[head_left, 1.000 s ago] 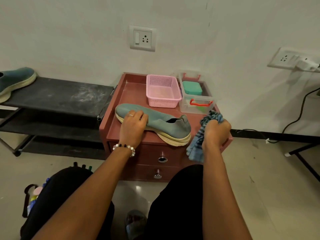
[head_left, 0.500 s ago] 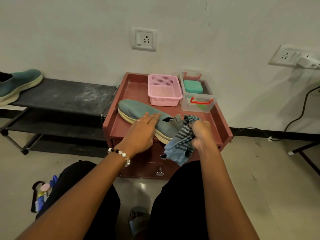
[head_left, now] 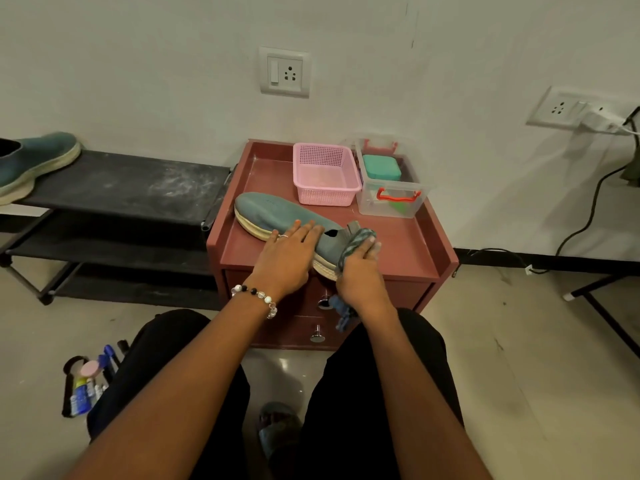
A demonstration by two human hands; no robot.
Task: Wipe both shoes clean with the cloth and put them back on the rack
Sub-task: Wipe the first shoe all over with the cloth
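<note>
Teal knit fabric covers the shoe [head_left: 277, 213] that lies on its sole on top of the small red cabinet [head_left: 408, 251], with the toe pointing away from the person and to the left, and the heel near the front edge of the cabinet. The left hand [head_left: 285, 258] lies flat and open on the middle of this shoe, fingers stretched, pressing it down without closing around it. The right hand [head_left: 360, 271] is closed around a striped blue-grey cloth [head_left: 356, 242] and pushes it against the heel of the shoe; one end of the cloth hangs down in front of the cabinet drawers. At the back of the cabinet top stand a pink basket [head_left: 325, 174] and, to its right, a clear box [head_left: 389, 188] with red handles. To the left of the cabinet is the black rack [head_left: 121, 185], and the second shoe [head_left: 31, 161] rests on its top shelf at the far left end.
</note>
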